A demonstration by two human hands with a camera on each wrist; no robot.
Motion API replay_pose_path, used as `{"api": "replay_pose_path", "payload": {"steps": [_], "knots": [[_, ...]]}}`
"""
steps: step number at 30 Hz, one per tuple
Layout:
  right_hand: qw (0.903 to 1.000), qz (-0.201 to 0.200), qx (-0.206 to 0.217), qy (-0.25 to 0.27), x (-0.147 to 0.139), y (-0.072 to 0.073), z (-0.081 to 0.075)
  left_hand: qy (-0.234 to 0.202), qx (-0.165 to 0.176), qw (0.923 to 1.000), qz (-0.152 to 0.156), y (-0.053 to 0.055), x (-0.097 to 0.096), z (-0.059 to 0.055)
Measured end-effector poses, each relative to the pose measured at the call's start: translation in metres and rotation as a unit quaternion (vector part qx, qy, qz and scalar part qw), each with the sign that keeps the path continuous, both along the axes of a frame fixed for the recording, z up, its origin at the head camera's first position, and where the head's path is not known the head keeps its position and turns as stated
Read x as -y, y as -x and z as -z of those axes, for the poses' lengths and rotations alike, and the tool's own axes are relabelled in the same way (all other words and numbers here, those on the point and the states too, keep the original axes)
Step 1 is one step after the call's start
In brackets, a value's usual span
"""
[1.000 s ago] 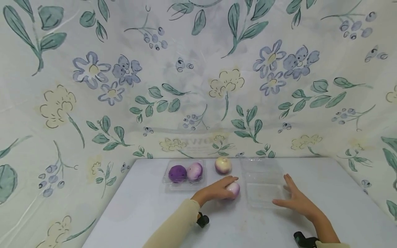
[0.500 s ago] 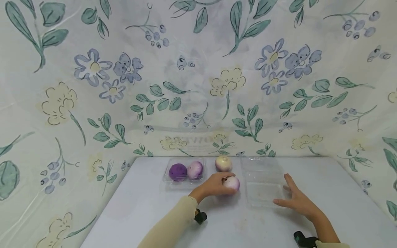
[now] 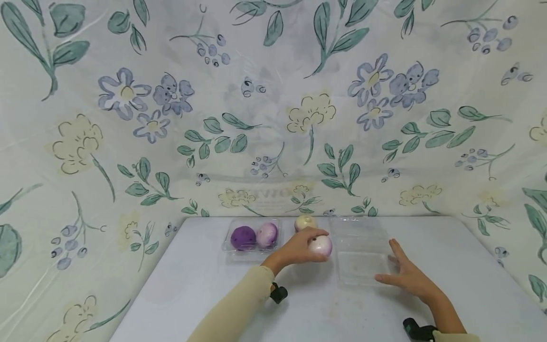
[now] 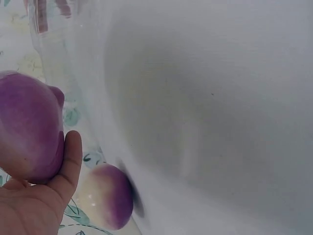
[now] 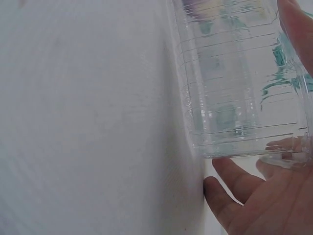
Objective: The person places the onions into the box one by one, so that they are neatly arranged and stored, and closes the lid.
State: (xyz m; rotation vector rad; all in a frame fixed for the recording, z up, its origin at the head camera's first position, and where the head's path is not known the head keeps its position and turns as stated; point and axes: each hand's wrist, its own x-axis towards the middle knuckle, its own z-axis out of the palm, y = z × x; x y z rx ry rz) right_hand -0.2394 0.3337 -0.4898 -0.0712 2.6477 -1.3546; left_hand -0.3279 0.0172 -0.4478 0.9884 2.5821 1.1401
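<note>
My left hand (image 3: 295, 249) grips a purple-and-white onion (image 3: 321, 246) between thumb and fingers, held above the table. In the left wrist view this onion (image 4: 29, 127) shows its pointed tip, with one finger lying along its side. Just behind the hand, a second onion (image 3: 305, 222), yellowish-white and purple, stands on the table, partly covered by the hand. To the right lies an opened clear plastic box (image 3: 363, 268). My right hand (image 3: 410, 278) is at its right side, fingers spread and fairly straight. In the right wrist view, the fingers are close against the box wall (image 5: 234, 98).
A second clear plastic box (image 3: 252, 251) stands at the back left, containing a dark purple round vegetable (image 3: 243, 238) and a purple-and-white onion (image 3: 267, 235). A floral cloth (image 3: 273, 118) hangs behind the white table (image 3: 192, 294).
My left hand has closed its grip on the onion, lifted it from the table and turned it slightly. The right hand stays in place beside the box.
</note>
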Motion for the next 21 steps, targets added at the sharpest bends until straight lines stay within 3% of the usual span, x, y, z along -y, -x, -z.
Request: {"api": "replay_pose_path", "payload": {"steps": [9,13,21], "knots": [[1.0,-0.001,0.001,0.003,0.0,0.0,-0.001,-0.003,0.002,0.9999,0.013,0.003,-0.011,-0.005],[1.0,-0.002,-0.001,-0.003,0.0,0.001,-0.001,0.002,-0.015,0.9996,0.022,0.004,-0.018,-0.004],[0.9999,0.002,0.011,-0.002,0.0,0.001,-0.001,0.014,-0.024,0.9991,0.033,0.0,-0.037,-0.013]]}}
